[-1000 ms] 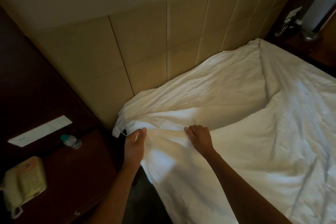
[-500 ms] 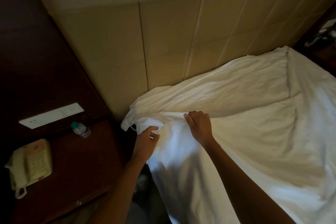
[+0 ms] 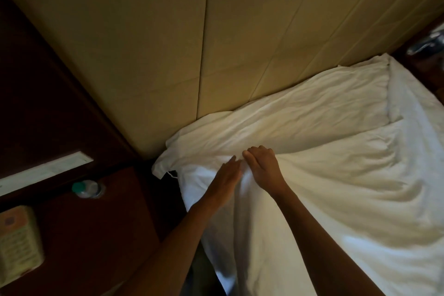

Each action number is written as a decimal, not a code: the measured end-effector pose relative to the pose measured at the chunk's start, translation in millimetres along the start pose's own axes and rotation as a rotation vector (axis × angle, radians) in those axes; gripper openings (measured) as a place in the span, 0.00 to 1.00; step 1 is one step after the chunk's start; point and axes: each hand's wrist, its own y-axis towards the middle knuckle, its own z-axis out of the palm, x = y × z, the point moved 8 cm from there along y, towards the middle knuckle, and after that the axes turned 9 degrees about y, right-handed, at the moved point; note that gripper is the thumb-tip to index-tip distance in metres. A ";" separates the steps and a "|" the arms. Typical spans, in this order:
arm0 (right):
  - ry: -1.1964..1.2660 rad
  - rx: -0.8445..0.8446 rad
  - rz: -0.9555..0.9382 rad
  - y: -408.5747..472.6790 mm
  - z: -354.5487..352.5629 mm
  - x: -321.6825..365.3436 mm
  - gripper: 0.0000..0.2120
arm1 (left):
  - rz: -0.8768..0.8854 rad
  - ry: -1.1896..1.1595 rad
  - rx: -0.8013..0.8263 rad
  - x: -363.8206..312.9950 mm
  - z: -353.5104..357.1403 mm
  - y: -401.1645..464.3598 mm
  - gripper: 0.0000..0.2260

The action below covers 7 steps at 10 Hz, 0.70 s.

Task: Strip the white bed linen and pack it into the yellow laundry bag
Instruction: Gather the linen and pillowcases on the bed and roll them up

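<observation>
Head view, dim room. 2 bare hands meet at the near corner of the bed, by the padded headboard (image 3: pixel 240 43).

Risks, as judged from here:
- Top layer of white bed linen (image 3: pixel 336 175) may carry a lower layer with it. Cause: both hands work 1 bunched fold, and the layers are hard to tell apart in this light.
- Loose corner flap (image 3: pixel 165 163) and its thin cord hang over the gap beside the bedside table (image 3: pixel 96 235). A hard sideways pull could sweep cloth across the water bottle (image 3: pixel 85 188) or the telephone (image 3: pixel 16 243).
- Far end by the headboard looks tucked or weighted; a pull from 1 corner only may jam or drag the cloth.
- Yellow laundry bag is not in view, so packing has no visible target yet.

Grip state:
- Right hand (image 3: pixel 264 170): fingers curled down, pinching a ridge of linen at the fingertips.
- Left hand (image 3: pixel 225 178): fingers fairly straight, tips reaching into the same fold just beside the right hand. Cannot tell whether it has closed on the cloth.

Linen position: it lies directly under and around both hands, crumpled across the mattress to the right and toward the headboard, and draped down the near side of the bed below the forearms. Pinched ridge sits between the 2 sets of fingertips, which nearly touch.
</observation>
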 end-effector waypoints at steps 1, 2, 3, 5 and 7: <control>-0.027 0.020 0.041 16.0 6.2 -7.9 0.22 | 0.038 0.115 -0.009 17.3 -13.0 18.3 0.11; -0.083 0.054 0.059 25.0 16.8 -18.6 0.21 | 0.032 0.118 -0.045 9.8 -43.1 14.7 0.11; -0.094 0.092 0.082 35.7 34.8 -23.3 0.23 | 0.099 0.174 -0.179 21.0 -69.8 24.5 0.16; -0.100 0.150 0.006 75.6 79.0 -6.2 0.21 | 0.133 0.197 -0.367 50.2 -117.8 32.6 0.21; -0.197 0.248 -0.163 108.4 142.5 -9.3 0.19 | 0.017 0.230 -0.500 92.1 -170.6 51.2 0.21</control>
